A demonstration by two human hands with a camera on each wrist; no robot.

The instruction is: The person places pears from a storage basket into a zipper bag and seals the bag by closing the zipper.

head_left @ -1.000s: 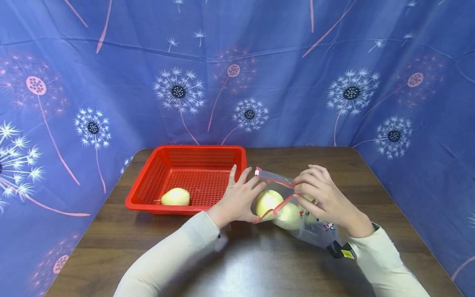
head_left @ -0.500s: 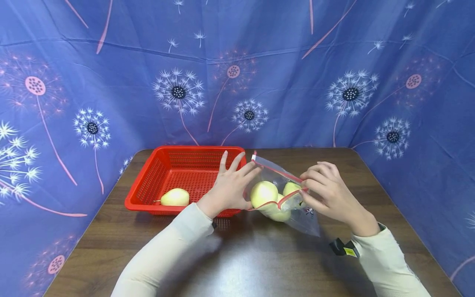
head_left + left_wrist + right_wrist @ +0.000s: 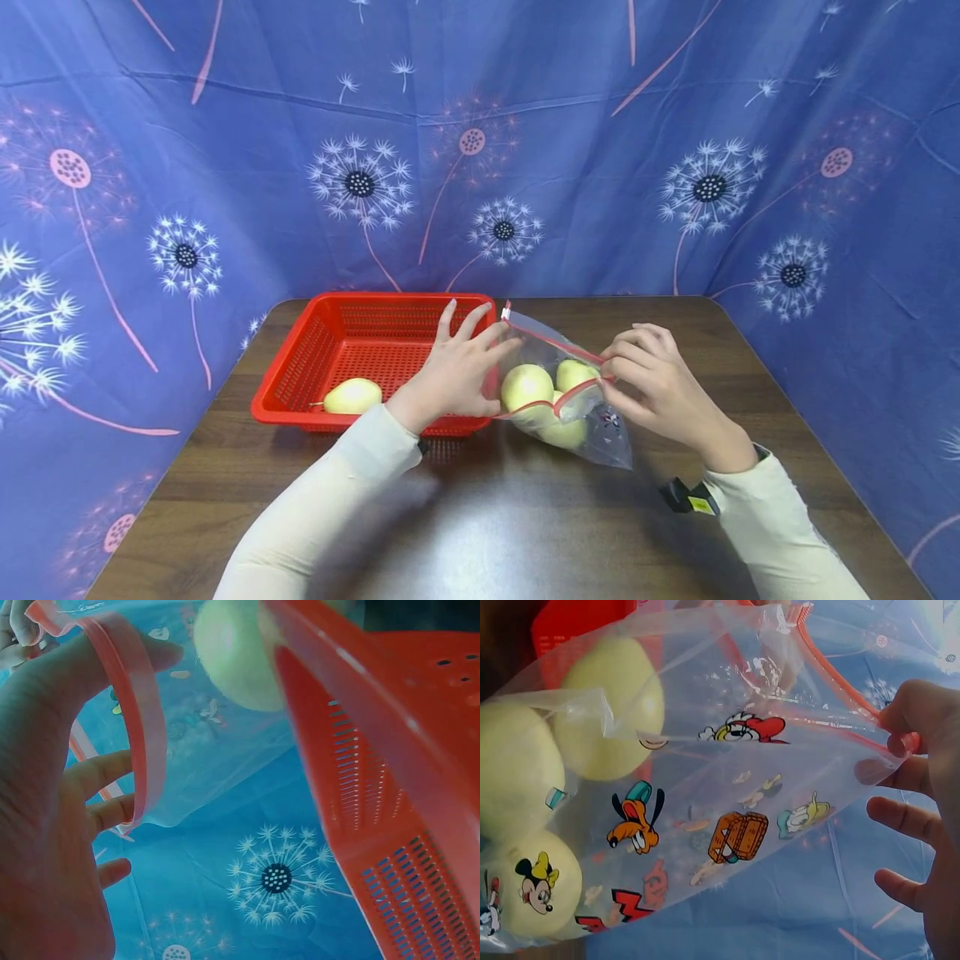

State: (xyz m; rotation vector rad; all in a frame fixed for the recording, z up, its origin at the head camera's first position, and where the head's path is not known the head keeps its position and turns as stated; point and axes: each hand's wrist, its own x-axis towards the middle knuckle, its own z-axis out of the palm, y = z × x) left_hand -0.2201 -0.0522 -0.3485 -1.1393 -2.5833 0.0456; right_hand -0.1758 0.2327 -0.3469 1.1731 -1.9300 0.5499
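Note:
A clear slider zip bag (image 3: 611,425) with a red-edged mouth and cartoon prints holds three pale yellow pears (image 3: 527,387). My right hand (image 3: 656,383) pinches the right end of its mouth between thumb and forefinger, the other fingers apart in the right wrist view. At the mouth's left end, my left hand (image 3: 457,367) has its fingers spread, and its thumb and fingers reach into the opening in the left wrist view. The mouth gapes between both hands. One more pear (image 3: 352,397) lies in the red basket (image 3: 273,400).
The perforated basket stands at the table's back left, its right wall close beside the bag and behind my left hand. Brown wooden table (image 3: 495,533) stretches in front. A blue dandelion-print cloth (image 3: 585,167) hangs behind and at the sides.
The bag and my left hand have shifted left toward the basket, and the mouth has spread wider. My right hand keeps its pinch on the edge. The basket and its pear stay put.

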